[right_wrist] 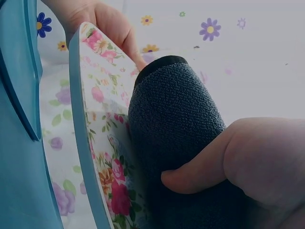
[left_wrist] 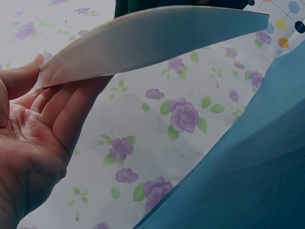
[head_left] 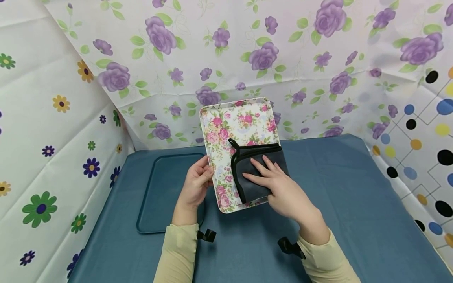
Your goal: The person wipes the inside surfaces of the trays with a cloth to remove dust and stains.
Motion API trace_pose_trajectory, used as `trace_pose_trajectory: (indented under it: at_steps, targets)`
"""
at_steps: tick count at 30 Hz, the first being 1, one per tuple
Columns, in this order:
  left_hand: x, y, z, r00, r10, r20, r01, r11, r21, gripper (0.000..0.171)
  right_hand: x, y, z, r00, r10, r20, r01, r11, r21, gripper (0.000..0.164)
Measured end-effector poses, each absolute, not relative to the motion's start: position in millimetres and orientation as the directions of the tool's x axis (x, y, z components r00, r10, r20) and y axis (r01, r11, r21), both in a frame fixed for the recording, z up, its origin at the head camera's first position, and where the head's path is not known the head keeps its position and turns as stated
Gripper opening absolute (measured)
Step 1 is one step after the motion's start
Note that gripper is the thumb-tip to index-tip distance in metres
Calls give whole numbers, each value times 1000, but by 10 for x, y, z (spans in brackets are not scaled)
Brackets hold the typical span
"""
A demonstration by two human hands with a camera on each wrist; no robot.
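My left hand grips the left edge of a rectangular floral tray, thumb in front and fingers behind. The tray is white with pink roses and is held up tilted above the table. Spread over a folded dark grey cloth on the tray's lower right is my right hand. The cloth has black trim and a hanging loop. In the right wrist view the thumb presses its terry-textured near side, while the other fingers are hidden behind it. The tray's plain pale underside shows in the left wrist view.
A flat blue tray with a raised rim lies on the blue-covered table, left of the floral tray. Patterned sheets hang behind and on both sides. Black wrist mounts stick out at both sleeves.
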State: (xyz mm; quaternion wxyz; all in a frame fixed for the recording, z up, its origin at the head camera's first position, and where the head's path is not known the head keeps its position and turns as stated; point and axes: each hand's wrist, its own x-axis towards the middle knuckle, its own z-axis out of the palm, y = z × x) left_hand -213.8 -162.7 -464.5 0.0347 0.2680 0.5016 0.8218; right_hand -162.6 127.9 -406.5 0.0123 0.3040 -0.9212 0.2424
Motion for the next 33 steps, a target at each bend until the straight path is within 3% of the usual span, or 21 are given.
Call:
trace_pose_trajectory:
  at_steps: [11,25,33]
  targets:
    - [-2127,-1642,-4646,-858,319,403,214,-493,844,56,-1613,1202,-4116,-802,-574,165,-584,696,-418,100]
    - [-2153,-1617,-4655,-878,296,376,206,-474,856,57,-1539,972,-4192,-720,-663,207,-688,640,-343,89]
    - [-2133,-1611,-4668,-900,272,341,191,-457,869,41,-1484,892,-4238,-687,-693,217,-719,608,-336,87]
